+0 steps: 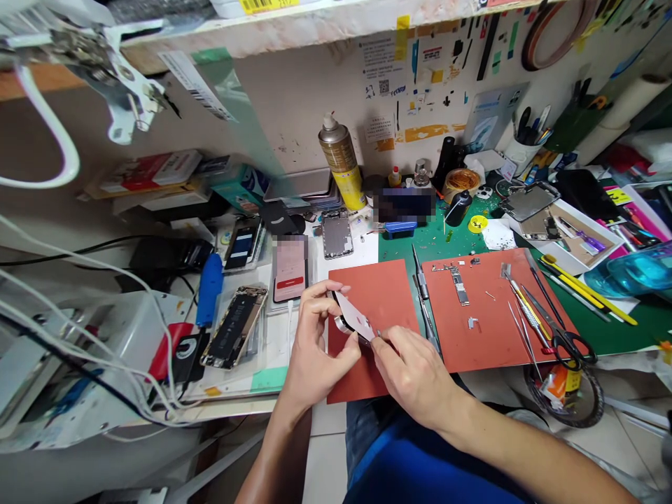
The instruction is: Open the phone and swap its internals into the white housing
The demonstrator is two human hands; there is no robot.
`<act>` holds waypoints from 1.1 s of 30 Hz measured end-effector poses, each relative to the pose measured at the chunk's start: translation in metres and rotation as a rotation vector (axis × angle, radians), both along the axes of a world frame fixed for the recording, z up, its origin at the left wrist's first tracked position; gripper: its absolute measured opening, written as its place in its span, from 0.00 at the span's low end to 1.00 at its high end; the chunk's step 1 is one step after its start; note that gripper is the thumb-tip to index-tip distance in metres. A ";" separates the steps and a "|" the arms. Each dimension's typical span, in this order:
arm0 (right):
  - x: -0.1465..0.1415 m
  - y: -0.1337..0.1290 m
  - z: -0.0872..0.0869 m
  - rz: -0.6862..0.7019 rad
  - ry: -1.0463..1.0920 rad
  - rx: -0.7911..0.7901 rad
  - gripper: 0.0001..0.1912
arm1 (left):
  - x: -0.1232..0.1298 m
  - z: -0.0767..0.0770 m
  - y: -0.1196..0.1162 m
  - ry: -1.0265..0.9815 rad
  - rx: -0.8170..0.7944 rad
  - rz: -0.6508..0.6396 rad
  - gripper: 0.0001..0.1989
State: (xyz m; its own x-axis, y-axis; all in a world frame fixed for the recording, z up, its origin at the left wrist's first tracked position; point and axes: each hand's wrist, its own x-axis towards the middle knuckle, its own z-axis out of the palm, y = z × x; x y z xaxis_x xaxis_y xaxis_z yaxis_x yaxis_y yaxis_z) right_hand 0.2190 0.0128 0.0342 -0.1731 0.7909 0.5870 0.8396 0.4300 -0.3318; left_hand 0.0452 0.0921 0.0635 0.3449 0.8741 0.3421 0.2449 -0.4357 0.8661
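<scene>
Head view — phone [355, 316] was above the left mat [375, 283], long axis slanting far-left to near-right; left hand [316, 346] gripped its far-left part, right hand [412, 371] bunched at its near-right end — hold unclear.

The workbench [363, 246] bears a green mat [456, 241] and spray can [342, 164].

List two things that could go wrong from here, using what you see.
The phone, raised in the left hand with the right hand at its end, might slip and drop. The scissors, their handles at the red mat's front corner, could be knocked off.
</scene>
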 end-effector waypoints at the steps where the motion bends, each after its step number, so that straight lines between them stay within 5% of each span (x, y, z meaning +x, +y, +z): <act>1: 0.000 0.000 0.000 0.004 0.001 -0.004 0.13 | 0.000 -0.001 0.001 -0.007 -0.001 0.003 0.17; 14: -0.002 0.005 0.007 0.075 0.415 -0.022 0.20 | -0.003 -0.007 0.020 -0.165 -0.149 0.070 0.18; 33: -0.011 0.010 -0.005 0.043 0.309 -0.003 0.12 | 0.002 -0.006 0.018 -0.239 -0.180 0.078 0.20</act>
State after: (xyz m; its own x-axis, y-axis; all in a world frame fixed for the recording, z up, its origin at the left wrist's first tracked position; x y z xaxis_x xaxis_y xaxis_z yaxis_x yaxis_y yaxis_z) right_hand 0.2079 0.0228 0.0290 -0.0198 0.7885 0.6147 0.6801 0.4613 -0.5698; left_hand 0.0477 0.1104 0.0577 0.2024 0.9488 0.2424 0.0512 -0.2574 0.9649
